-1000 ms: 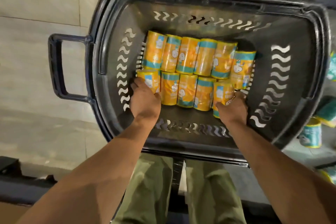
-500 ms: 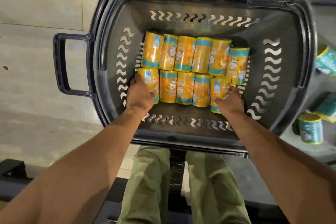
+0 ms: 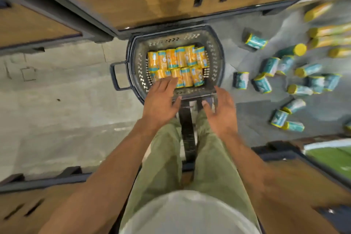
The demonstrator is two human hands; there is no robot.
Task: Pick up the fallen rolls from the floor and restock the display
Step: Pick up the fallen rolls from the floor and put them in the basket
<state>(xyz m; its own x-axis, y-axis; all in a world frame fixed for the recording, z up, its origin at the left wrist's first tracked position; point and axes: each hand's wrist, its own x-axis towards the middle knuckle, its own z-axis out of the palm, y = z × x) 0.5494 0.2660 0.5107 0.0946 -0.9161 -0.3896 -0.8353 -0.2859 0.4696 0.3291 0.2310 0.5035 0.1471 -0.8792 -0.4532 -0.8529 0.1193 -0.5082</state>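
Observation:
A dark plastic basket [image 3: 215, 57] stands on the floor ahead of me, with several orange rolls [image 3: 175, 63] packed in two rows in its bottom. My left hand [image 3: 161, 100] hovers above the basket's near rim, fingers spread and empty. My right hand [image 3: 221, 108] hangs just short of that rim, fingers relaxed, holding nothing. Several teal rolls [image 3: 263, 83] with yellow ends lie scattered over the grey floor to the right.
Wooden display units with dark frames stand ahead [image 3: 171, 0], at the left [image 3: 28, 24] and near right [image 3: 303, 167]. More orange rolls [image 3: 326, 32] lie at the far right. The basket's handle [image 3: 116, 75] sticks out left. My legs are below.
Both hands have left the orange rolls and come up out of the basket. The view has pulled far back and higher, so the scattered teal rolls show.

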